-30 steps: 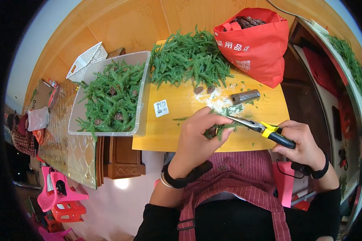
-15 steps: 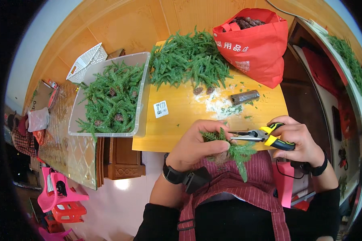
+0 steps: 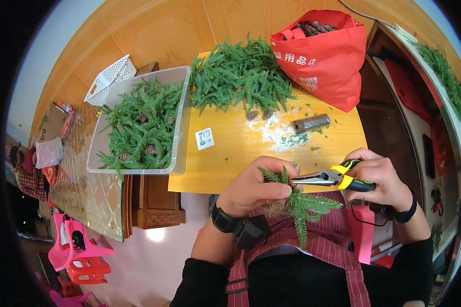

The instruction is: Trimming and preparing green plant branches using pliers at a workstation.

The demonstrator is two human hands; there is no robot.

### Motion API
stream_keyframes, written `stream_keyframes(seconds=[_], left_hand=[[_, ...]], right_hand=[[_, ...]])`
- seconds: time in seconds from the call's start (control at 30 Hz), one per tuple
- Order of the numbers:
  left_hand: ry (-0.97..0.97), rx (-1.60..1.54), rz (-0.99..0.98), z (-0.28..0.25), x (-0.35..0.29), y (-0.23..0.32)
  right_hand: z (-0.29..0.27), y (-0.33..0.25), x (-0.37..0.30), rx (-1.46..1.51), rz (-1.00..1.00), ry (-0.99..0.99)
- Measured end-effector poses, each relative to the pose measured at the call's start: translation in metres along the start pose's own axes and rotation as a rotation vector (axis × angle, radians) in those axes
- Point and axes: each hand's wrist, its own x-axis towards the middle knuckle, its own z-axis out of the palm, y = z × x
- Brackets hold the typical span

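Between the thumb and fingers of my left hand is a green pine sprig, its needled tips spreading out on both sides of the thumb. A brownish lump, perhaps a pine cone, shows under the hand, partly hidden. My right hand is wrapped round the yellow and black handles of long-nose pliers. The plier jaws point left and reach the sprig's stem beside my left fingertips. Whether they grip it I cannot tell. Both hands are above my lap, at the table's near edge.
A clear plastic bin holds green sprigs and several pine cones. More sprigs are heaped at the table's back. A red bag of pine cones stands back right. White powder, a brown wrapped roll and a label lie on the table.
The sprig has turned, and its right-hand tips now fan out wider. The pliers' jaws look closer together and lie nearer the stem. The hands have moved only slightly.
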Motion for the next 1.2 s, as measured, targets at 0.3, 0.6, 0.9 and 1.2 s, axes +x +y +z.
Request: stream_keyframes(seconds=[0.3,0.6,0.9,1.2], left_hand=[[0.207,0.901,0.445,0.014,0.012,0.013],[0.108,0.557,0.369,0.01,0.009,0.014],[0.083,0.351,0.107,0.0,0.005,0.015],[0.035,0.014,0.047,0.0,0.004,0.001]], right_hand=[[-0.005,-0.021,0.001,-0.166,0.213,0.009],[-0.003,-0.016,0.004,-0.136,0.11,0.07],[-0.001,-0.004,-0.004,-0.103,0.091,0.08],[0.001,-0.001,-0.001,-0.12,0.017,0.104]])
